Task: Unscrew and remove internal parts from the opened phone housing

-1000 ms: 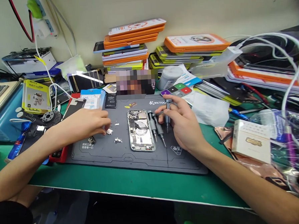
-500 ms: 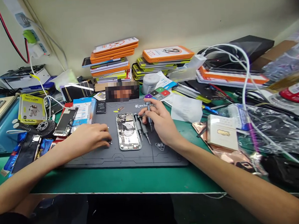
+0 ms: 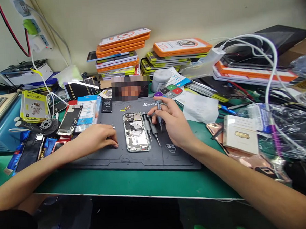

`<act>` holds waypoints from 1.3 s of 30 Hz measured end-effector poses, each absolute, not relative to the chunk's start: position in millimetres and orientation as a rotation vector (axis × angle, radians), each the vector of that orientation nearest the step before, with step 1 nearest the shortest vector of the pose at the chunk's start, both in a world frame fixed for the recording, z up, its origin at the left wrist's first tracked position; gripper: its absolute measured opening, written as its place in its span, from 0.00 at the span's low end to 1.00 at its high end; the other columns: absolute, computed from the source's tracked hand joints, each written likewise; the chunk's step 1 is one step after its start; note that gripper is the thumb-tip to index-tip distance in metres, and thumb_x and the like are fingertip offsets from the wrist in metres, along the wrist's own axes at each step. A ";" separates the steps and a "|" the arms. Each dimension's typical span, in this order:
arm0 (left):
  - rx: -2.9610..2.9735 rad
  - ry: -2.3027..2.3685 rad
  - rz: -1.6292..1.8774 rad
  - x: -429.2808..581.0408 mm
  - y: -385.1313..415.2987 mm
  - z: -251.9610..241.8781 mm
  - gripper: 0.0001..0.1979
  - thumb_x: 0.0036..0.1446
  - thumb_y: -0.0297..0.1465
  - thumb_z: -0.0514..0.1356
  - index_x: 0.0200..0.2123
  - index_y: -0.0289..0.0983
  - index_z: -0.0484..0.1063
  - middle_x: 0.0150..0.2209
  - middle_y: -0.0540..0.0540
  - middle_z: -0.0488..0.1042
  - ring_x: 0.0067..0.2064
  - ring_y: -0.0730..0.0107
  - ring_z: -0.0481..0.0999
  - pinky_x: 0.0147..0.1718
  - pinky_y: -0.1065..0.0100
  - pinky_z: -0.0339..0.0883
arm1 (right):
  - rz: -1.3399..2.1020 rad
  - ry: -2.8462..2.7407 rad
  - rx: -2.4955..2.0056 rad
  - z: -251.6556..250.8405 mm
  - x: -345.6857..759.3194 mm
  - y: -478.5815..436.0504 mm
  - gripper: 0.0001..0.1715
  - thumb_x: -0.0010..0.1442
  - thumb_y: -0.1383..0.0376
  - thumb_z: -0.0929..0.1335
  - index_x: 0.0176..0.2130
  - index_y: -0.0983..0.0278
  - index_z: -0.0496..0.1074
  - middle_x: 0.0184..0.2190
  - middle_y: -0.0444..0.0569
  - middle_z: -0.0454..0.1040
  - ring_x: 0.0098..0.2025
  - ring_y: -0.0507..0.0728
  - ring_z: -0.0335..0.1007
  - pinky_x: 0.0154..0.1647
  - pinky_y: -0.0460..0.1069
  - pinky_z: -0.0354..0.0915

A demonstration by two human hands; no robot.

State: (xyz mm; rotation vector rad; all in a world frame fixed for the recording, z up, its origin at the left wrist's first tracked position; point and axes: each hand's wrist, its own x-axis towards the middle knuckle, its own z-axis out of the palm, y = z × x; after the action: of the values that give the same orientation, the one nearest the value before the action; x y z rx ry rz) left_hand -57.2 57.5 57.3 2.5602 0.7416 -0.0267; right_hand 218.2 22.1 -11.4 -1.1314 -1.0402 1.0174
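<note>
An opened phone [image 3: 137, 134], its inner boards and silver back showing, lies on the dark grey work mat [image 3: 137, 159]. My right hand [image 3: 176, 125] grips a grey screwdriver [image 3: 159, 110] upright between thumb and fingers, tip down over the mat. Two more screwdrivers [image 3: 153, 129] lie side by side between that hand and the phone. To the left of the phone, my left hand [image 3: 100, 137] rests low on the mat with fingers curled together; whatever they hold is hidden. A black phone battery [image 3: 106, 105] and small yellow-and-gold bits [image 3: 127, 108] lie behind.
A detached phone screen [image 3: 70, 120] and blue-white packets [image 3: 87, 111] lie at the left. Stacked orange and yellow boxes [image 3: 123, 44] stand along the wall. At the right are a white box [image 3: 240, 134], clear plastic bags [image 3: 292, 127] and a looping white cable [image 3: 273, 63].
The camera view has shifted, moving the bench rightward in the picture. My left fingers have curled in closer to the mat. My right hand keeps the screwdriver upright.
</note>
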 end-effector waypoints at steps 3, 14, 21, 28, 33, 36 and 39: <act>2.542 0.728 0.011 -56.7 57.9 52.2 0.07 0.67 0.32 0.64 0.35 0.37 0.79 0.37 0.48 0.79 0.38 0.69 0.79 0.36 0.69 0.66 | 1.010 -1.040 -1.151 -12.3 218.6 21.3 0.22 0.61 0.68 0.66 0.54 0.56 0.67 0.34 0.42 0.75 0.28 0.51 0.67 0.34 0.51 0.65; 2.610 0.678 0.039 -52.4 55.2 40.2 0.08 0.69 0.34 0.62 0.38 0.35 0.77 0.38 0.48 0.78 0.36 0.69 0.77 0.35 0.69 0.63 | 0.982 -1.051 -1.166 -13.5 220.1 20.1 0.21 0.60 0.68 0.67 0.52 0.54 0.69 0.33 0.43 0.75 0.27 0.52 0.67 0.35 0.52 0.66; 2.654 0.694 0.038 -50.9 54.4 32.0 0.10 0.71 0.35 0.61 0.39 0.34 0.76 0.40 0.45 0.78 0.38 0.66 0.77 0.36 0.68 0.63 | 0.980 -1.028 -1.169 -13.8 219.3 18.6 0.21 0.59 0.70 0.67 0.52 0.54 0.70 0.32 0.45 0.75 0.28 0.54 0.66 0.37 0.55 0.63; 2.577 0.660 0.115 -51.8 56.5 29.2 0.09 0.72 0.34 0.59 0.40 0.34 0.76 0.40 0.46 0.78 0.38 0.67 0.76 0.37 0.69 0.64 | 0.984 -1.013 -1.168 -13.4 219.5 17.8 0.23 0.57 0.70 0.68 0.52 0.56 0.71 0.31 0.45 0.76 0.28 0.54 0.66 0.37 0.55 0.62; 2.543 0.669 0.161 -51.3 57.7 28.6 0.09 0.72 0.32 0.59 0.40 0.35 0.76 0.39 0.46 0.79 0.38 0.68 0.77 0.38 0.70 0.64 | 0.985 -1.017 -1.189 -10.9 218.5 16.4 0.23 0.56 0.68 0.68 0.52 0.56 0.71 0.31 0.43 0.76 0.28 0.53 0.66 0.37 0.53 0.62; 2.546 0.673 0.168 -51.1 57.1 27.6 0.09 0.72 0.33 0.59 0.41 0.35 0.76 0.40 0.46 0.79 0.38 0.69 0.77 0.38 0.70 0.65 | 0.985 -1.015 -1.193 -10.7 218.0 16.5 0.23 0.56 0.69 0.68 0.52 0.56 0.70 0.31 0.42 0.76 0.28 0.53 0.66 0.37 0.53 0.62; 2.606 0.671 0.192 -50.9 56.0 26.3 0.09 0.71 0.34 0.60 0.41 0.36 0.77 0.40 0.47 0.78 0.39 0.68 0.77 0.37 0.69 0.64 | 0.985 -1.013 -1.194 -10.5 217.9 16.6 0.23 0.56 0.69 0.68 0.52 0.57 0.70 0.31 0.43 0.76 0.28 0.53 0.67 0.37 0.53 0.62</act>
State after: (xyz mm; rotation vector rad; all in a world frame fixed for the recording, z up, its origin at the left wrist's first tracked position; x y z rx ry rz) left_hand -50.9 56.0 26.3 2.6058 0.6713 0.1918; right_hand 217.9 16.6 -10.5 -1.1942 -1.0131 0.9854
